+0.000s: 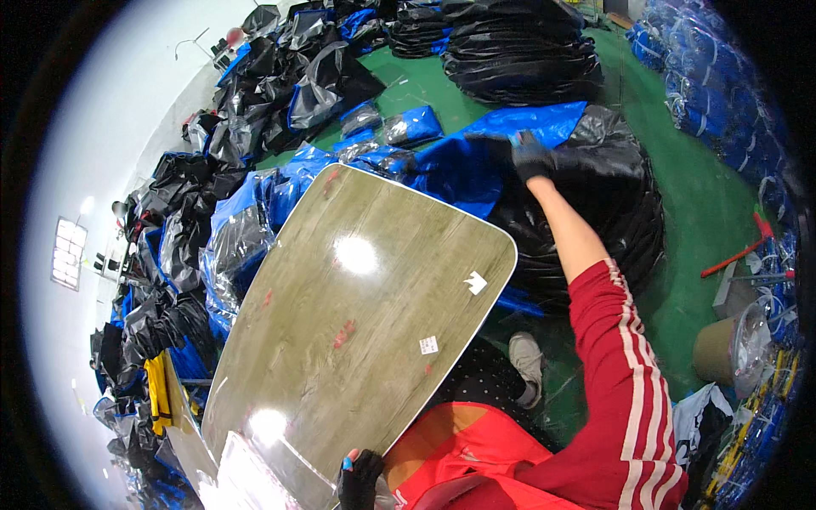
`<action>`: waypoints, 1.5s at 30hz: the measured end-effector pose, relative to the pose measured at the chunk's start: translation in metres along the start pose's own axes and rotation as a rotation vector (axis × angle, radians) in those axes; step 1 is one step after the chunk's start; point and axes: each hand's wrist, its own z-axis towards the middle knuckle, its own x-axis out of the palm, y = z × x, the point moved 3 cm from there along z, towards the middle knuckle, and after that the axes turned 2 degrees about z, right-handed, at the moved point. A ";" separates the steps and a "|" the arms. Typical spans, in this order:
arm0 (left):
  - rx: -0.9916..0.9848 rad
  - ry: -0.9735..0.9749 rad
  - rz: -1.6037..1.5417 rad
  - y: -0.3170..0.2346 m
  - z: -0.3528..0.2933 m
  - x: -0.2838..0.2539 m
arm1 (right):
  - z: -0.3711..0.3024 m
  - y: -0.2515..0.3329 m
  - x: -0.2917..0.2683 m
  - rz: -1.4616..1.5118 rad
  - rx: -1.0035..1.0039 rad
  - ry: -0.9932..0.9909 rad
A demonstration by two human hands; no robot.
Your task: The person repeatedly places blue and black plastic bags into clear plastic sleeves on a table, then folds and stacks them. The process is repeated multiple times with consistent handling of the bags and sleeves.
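My right hand [533,159], in a dark glove with bare fingertips, reaches far over the table to a large pile of black and blue plastic sheeting [608,200]. Its fingers close on the blue sheet [548,121] at the top of the pile. My left hand [361,478], gloved in black, is at the table's near edge. Its fingers are curled, with a small bit of blue at a fingertip; what they hold, if anything, is hidden. Between the hands lies the wood-grain tabletop [382,255], with white stickers and red marks.
Clear plastic [251,476] lies on the table's near left corner. Folded blue and black bags [242,221] crowd its left side. Stacked black sheets [518,51] stand at the back. To the right are a bin [716,350], a red-handled tool [735,257] and bundled blue packs [710,85].
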 end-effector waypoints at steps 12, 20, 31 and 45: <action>-0.182 0.915 -0.447 -0.079 0.171 0.104 | -0.186 0.156 -0.351 0.934 -0.188 0.305; 0.280 0.828 0.370 -0.218 0.187 0.086 | -0.385 0.145 -0.334 0.918 -0.492 1.935; 0.992 -0.142 0.652 -0.208 0.077 -0.196 | -0.277 0.082 -0.257 -0.026 -0.022 0.616; 0.655 0.061 1.461 -0.052 0.017 -0.318 | -0.282 0.122 -0.118 -0.296 -0.135 0.560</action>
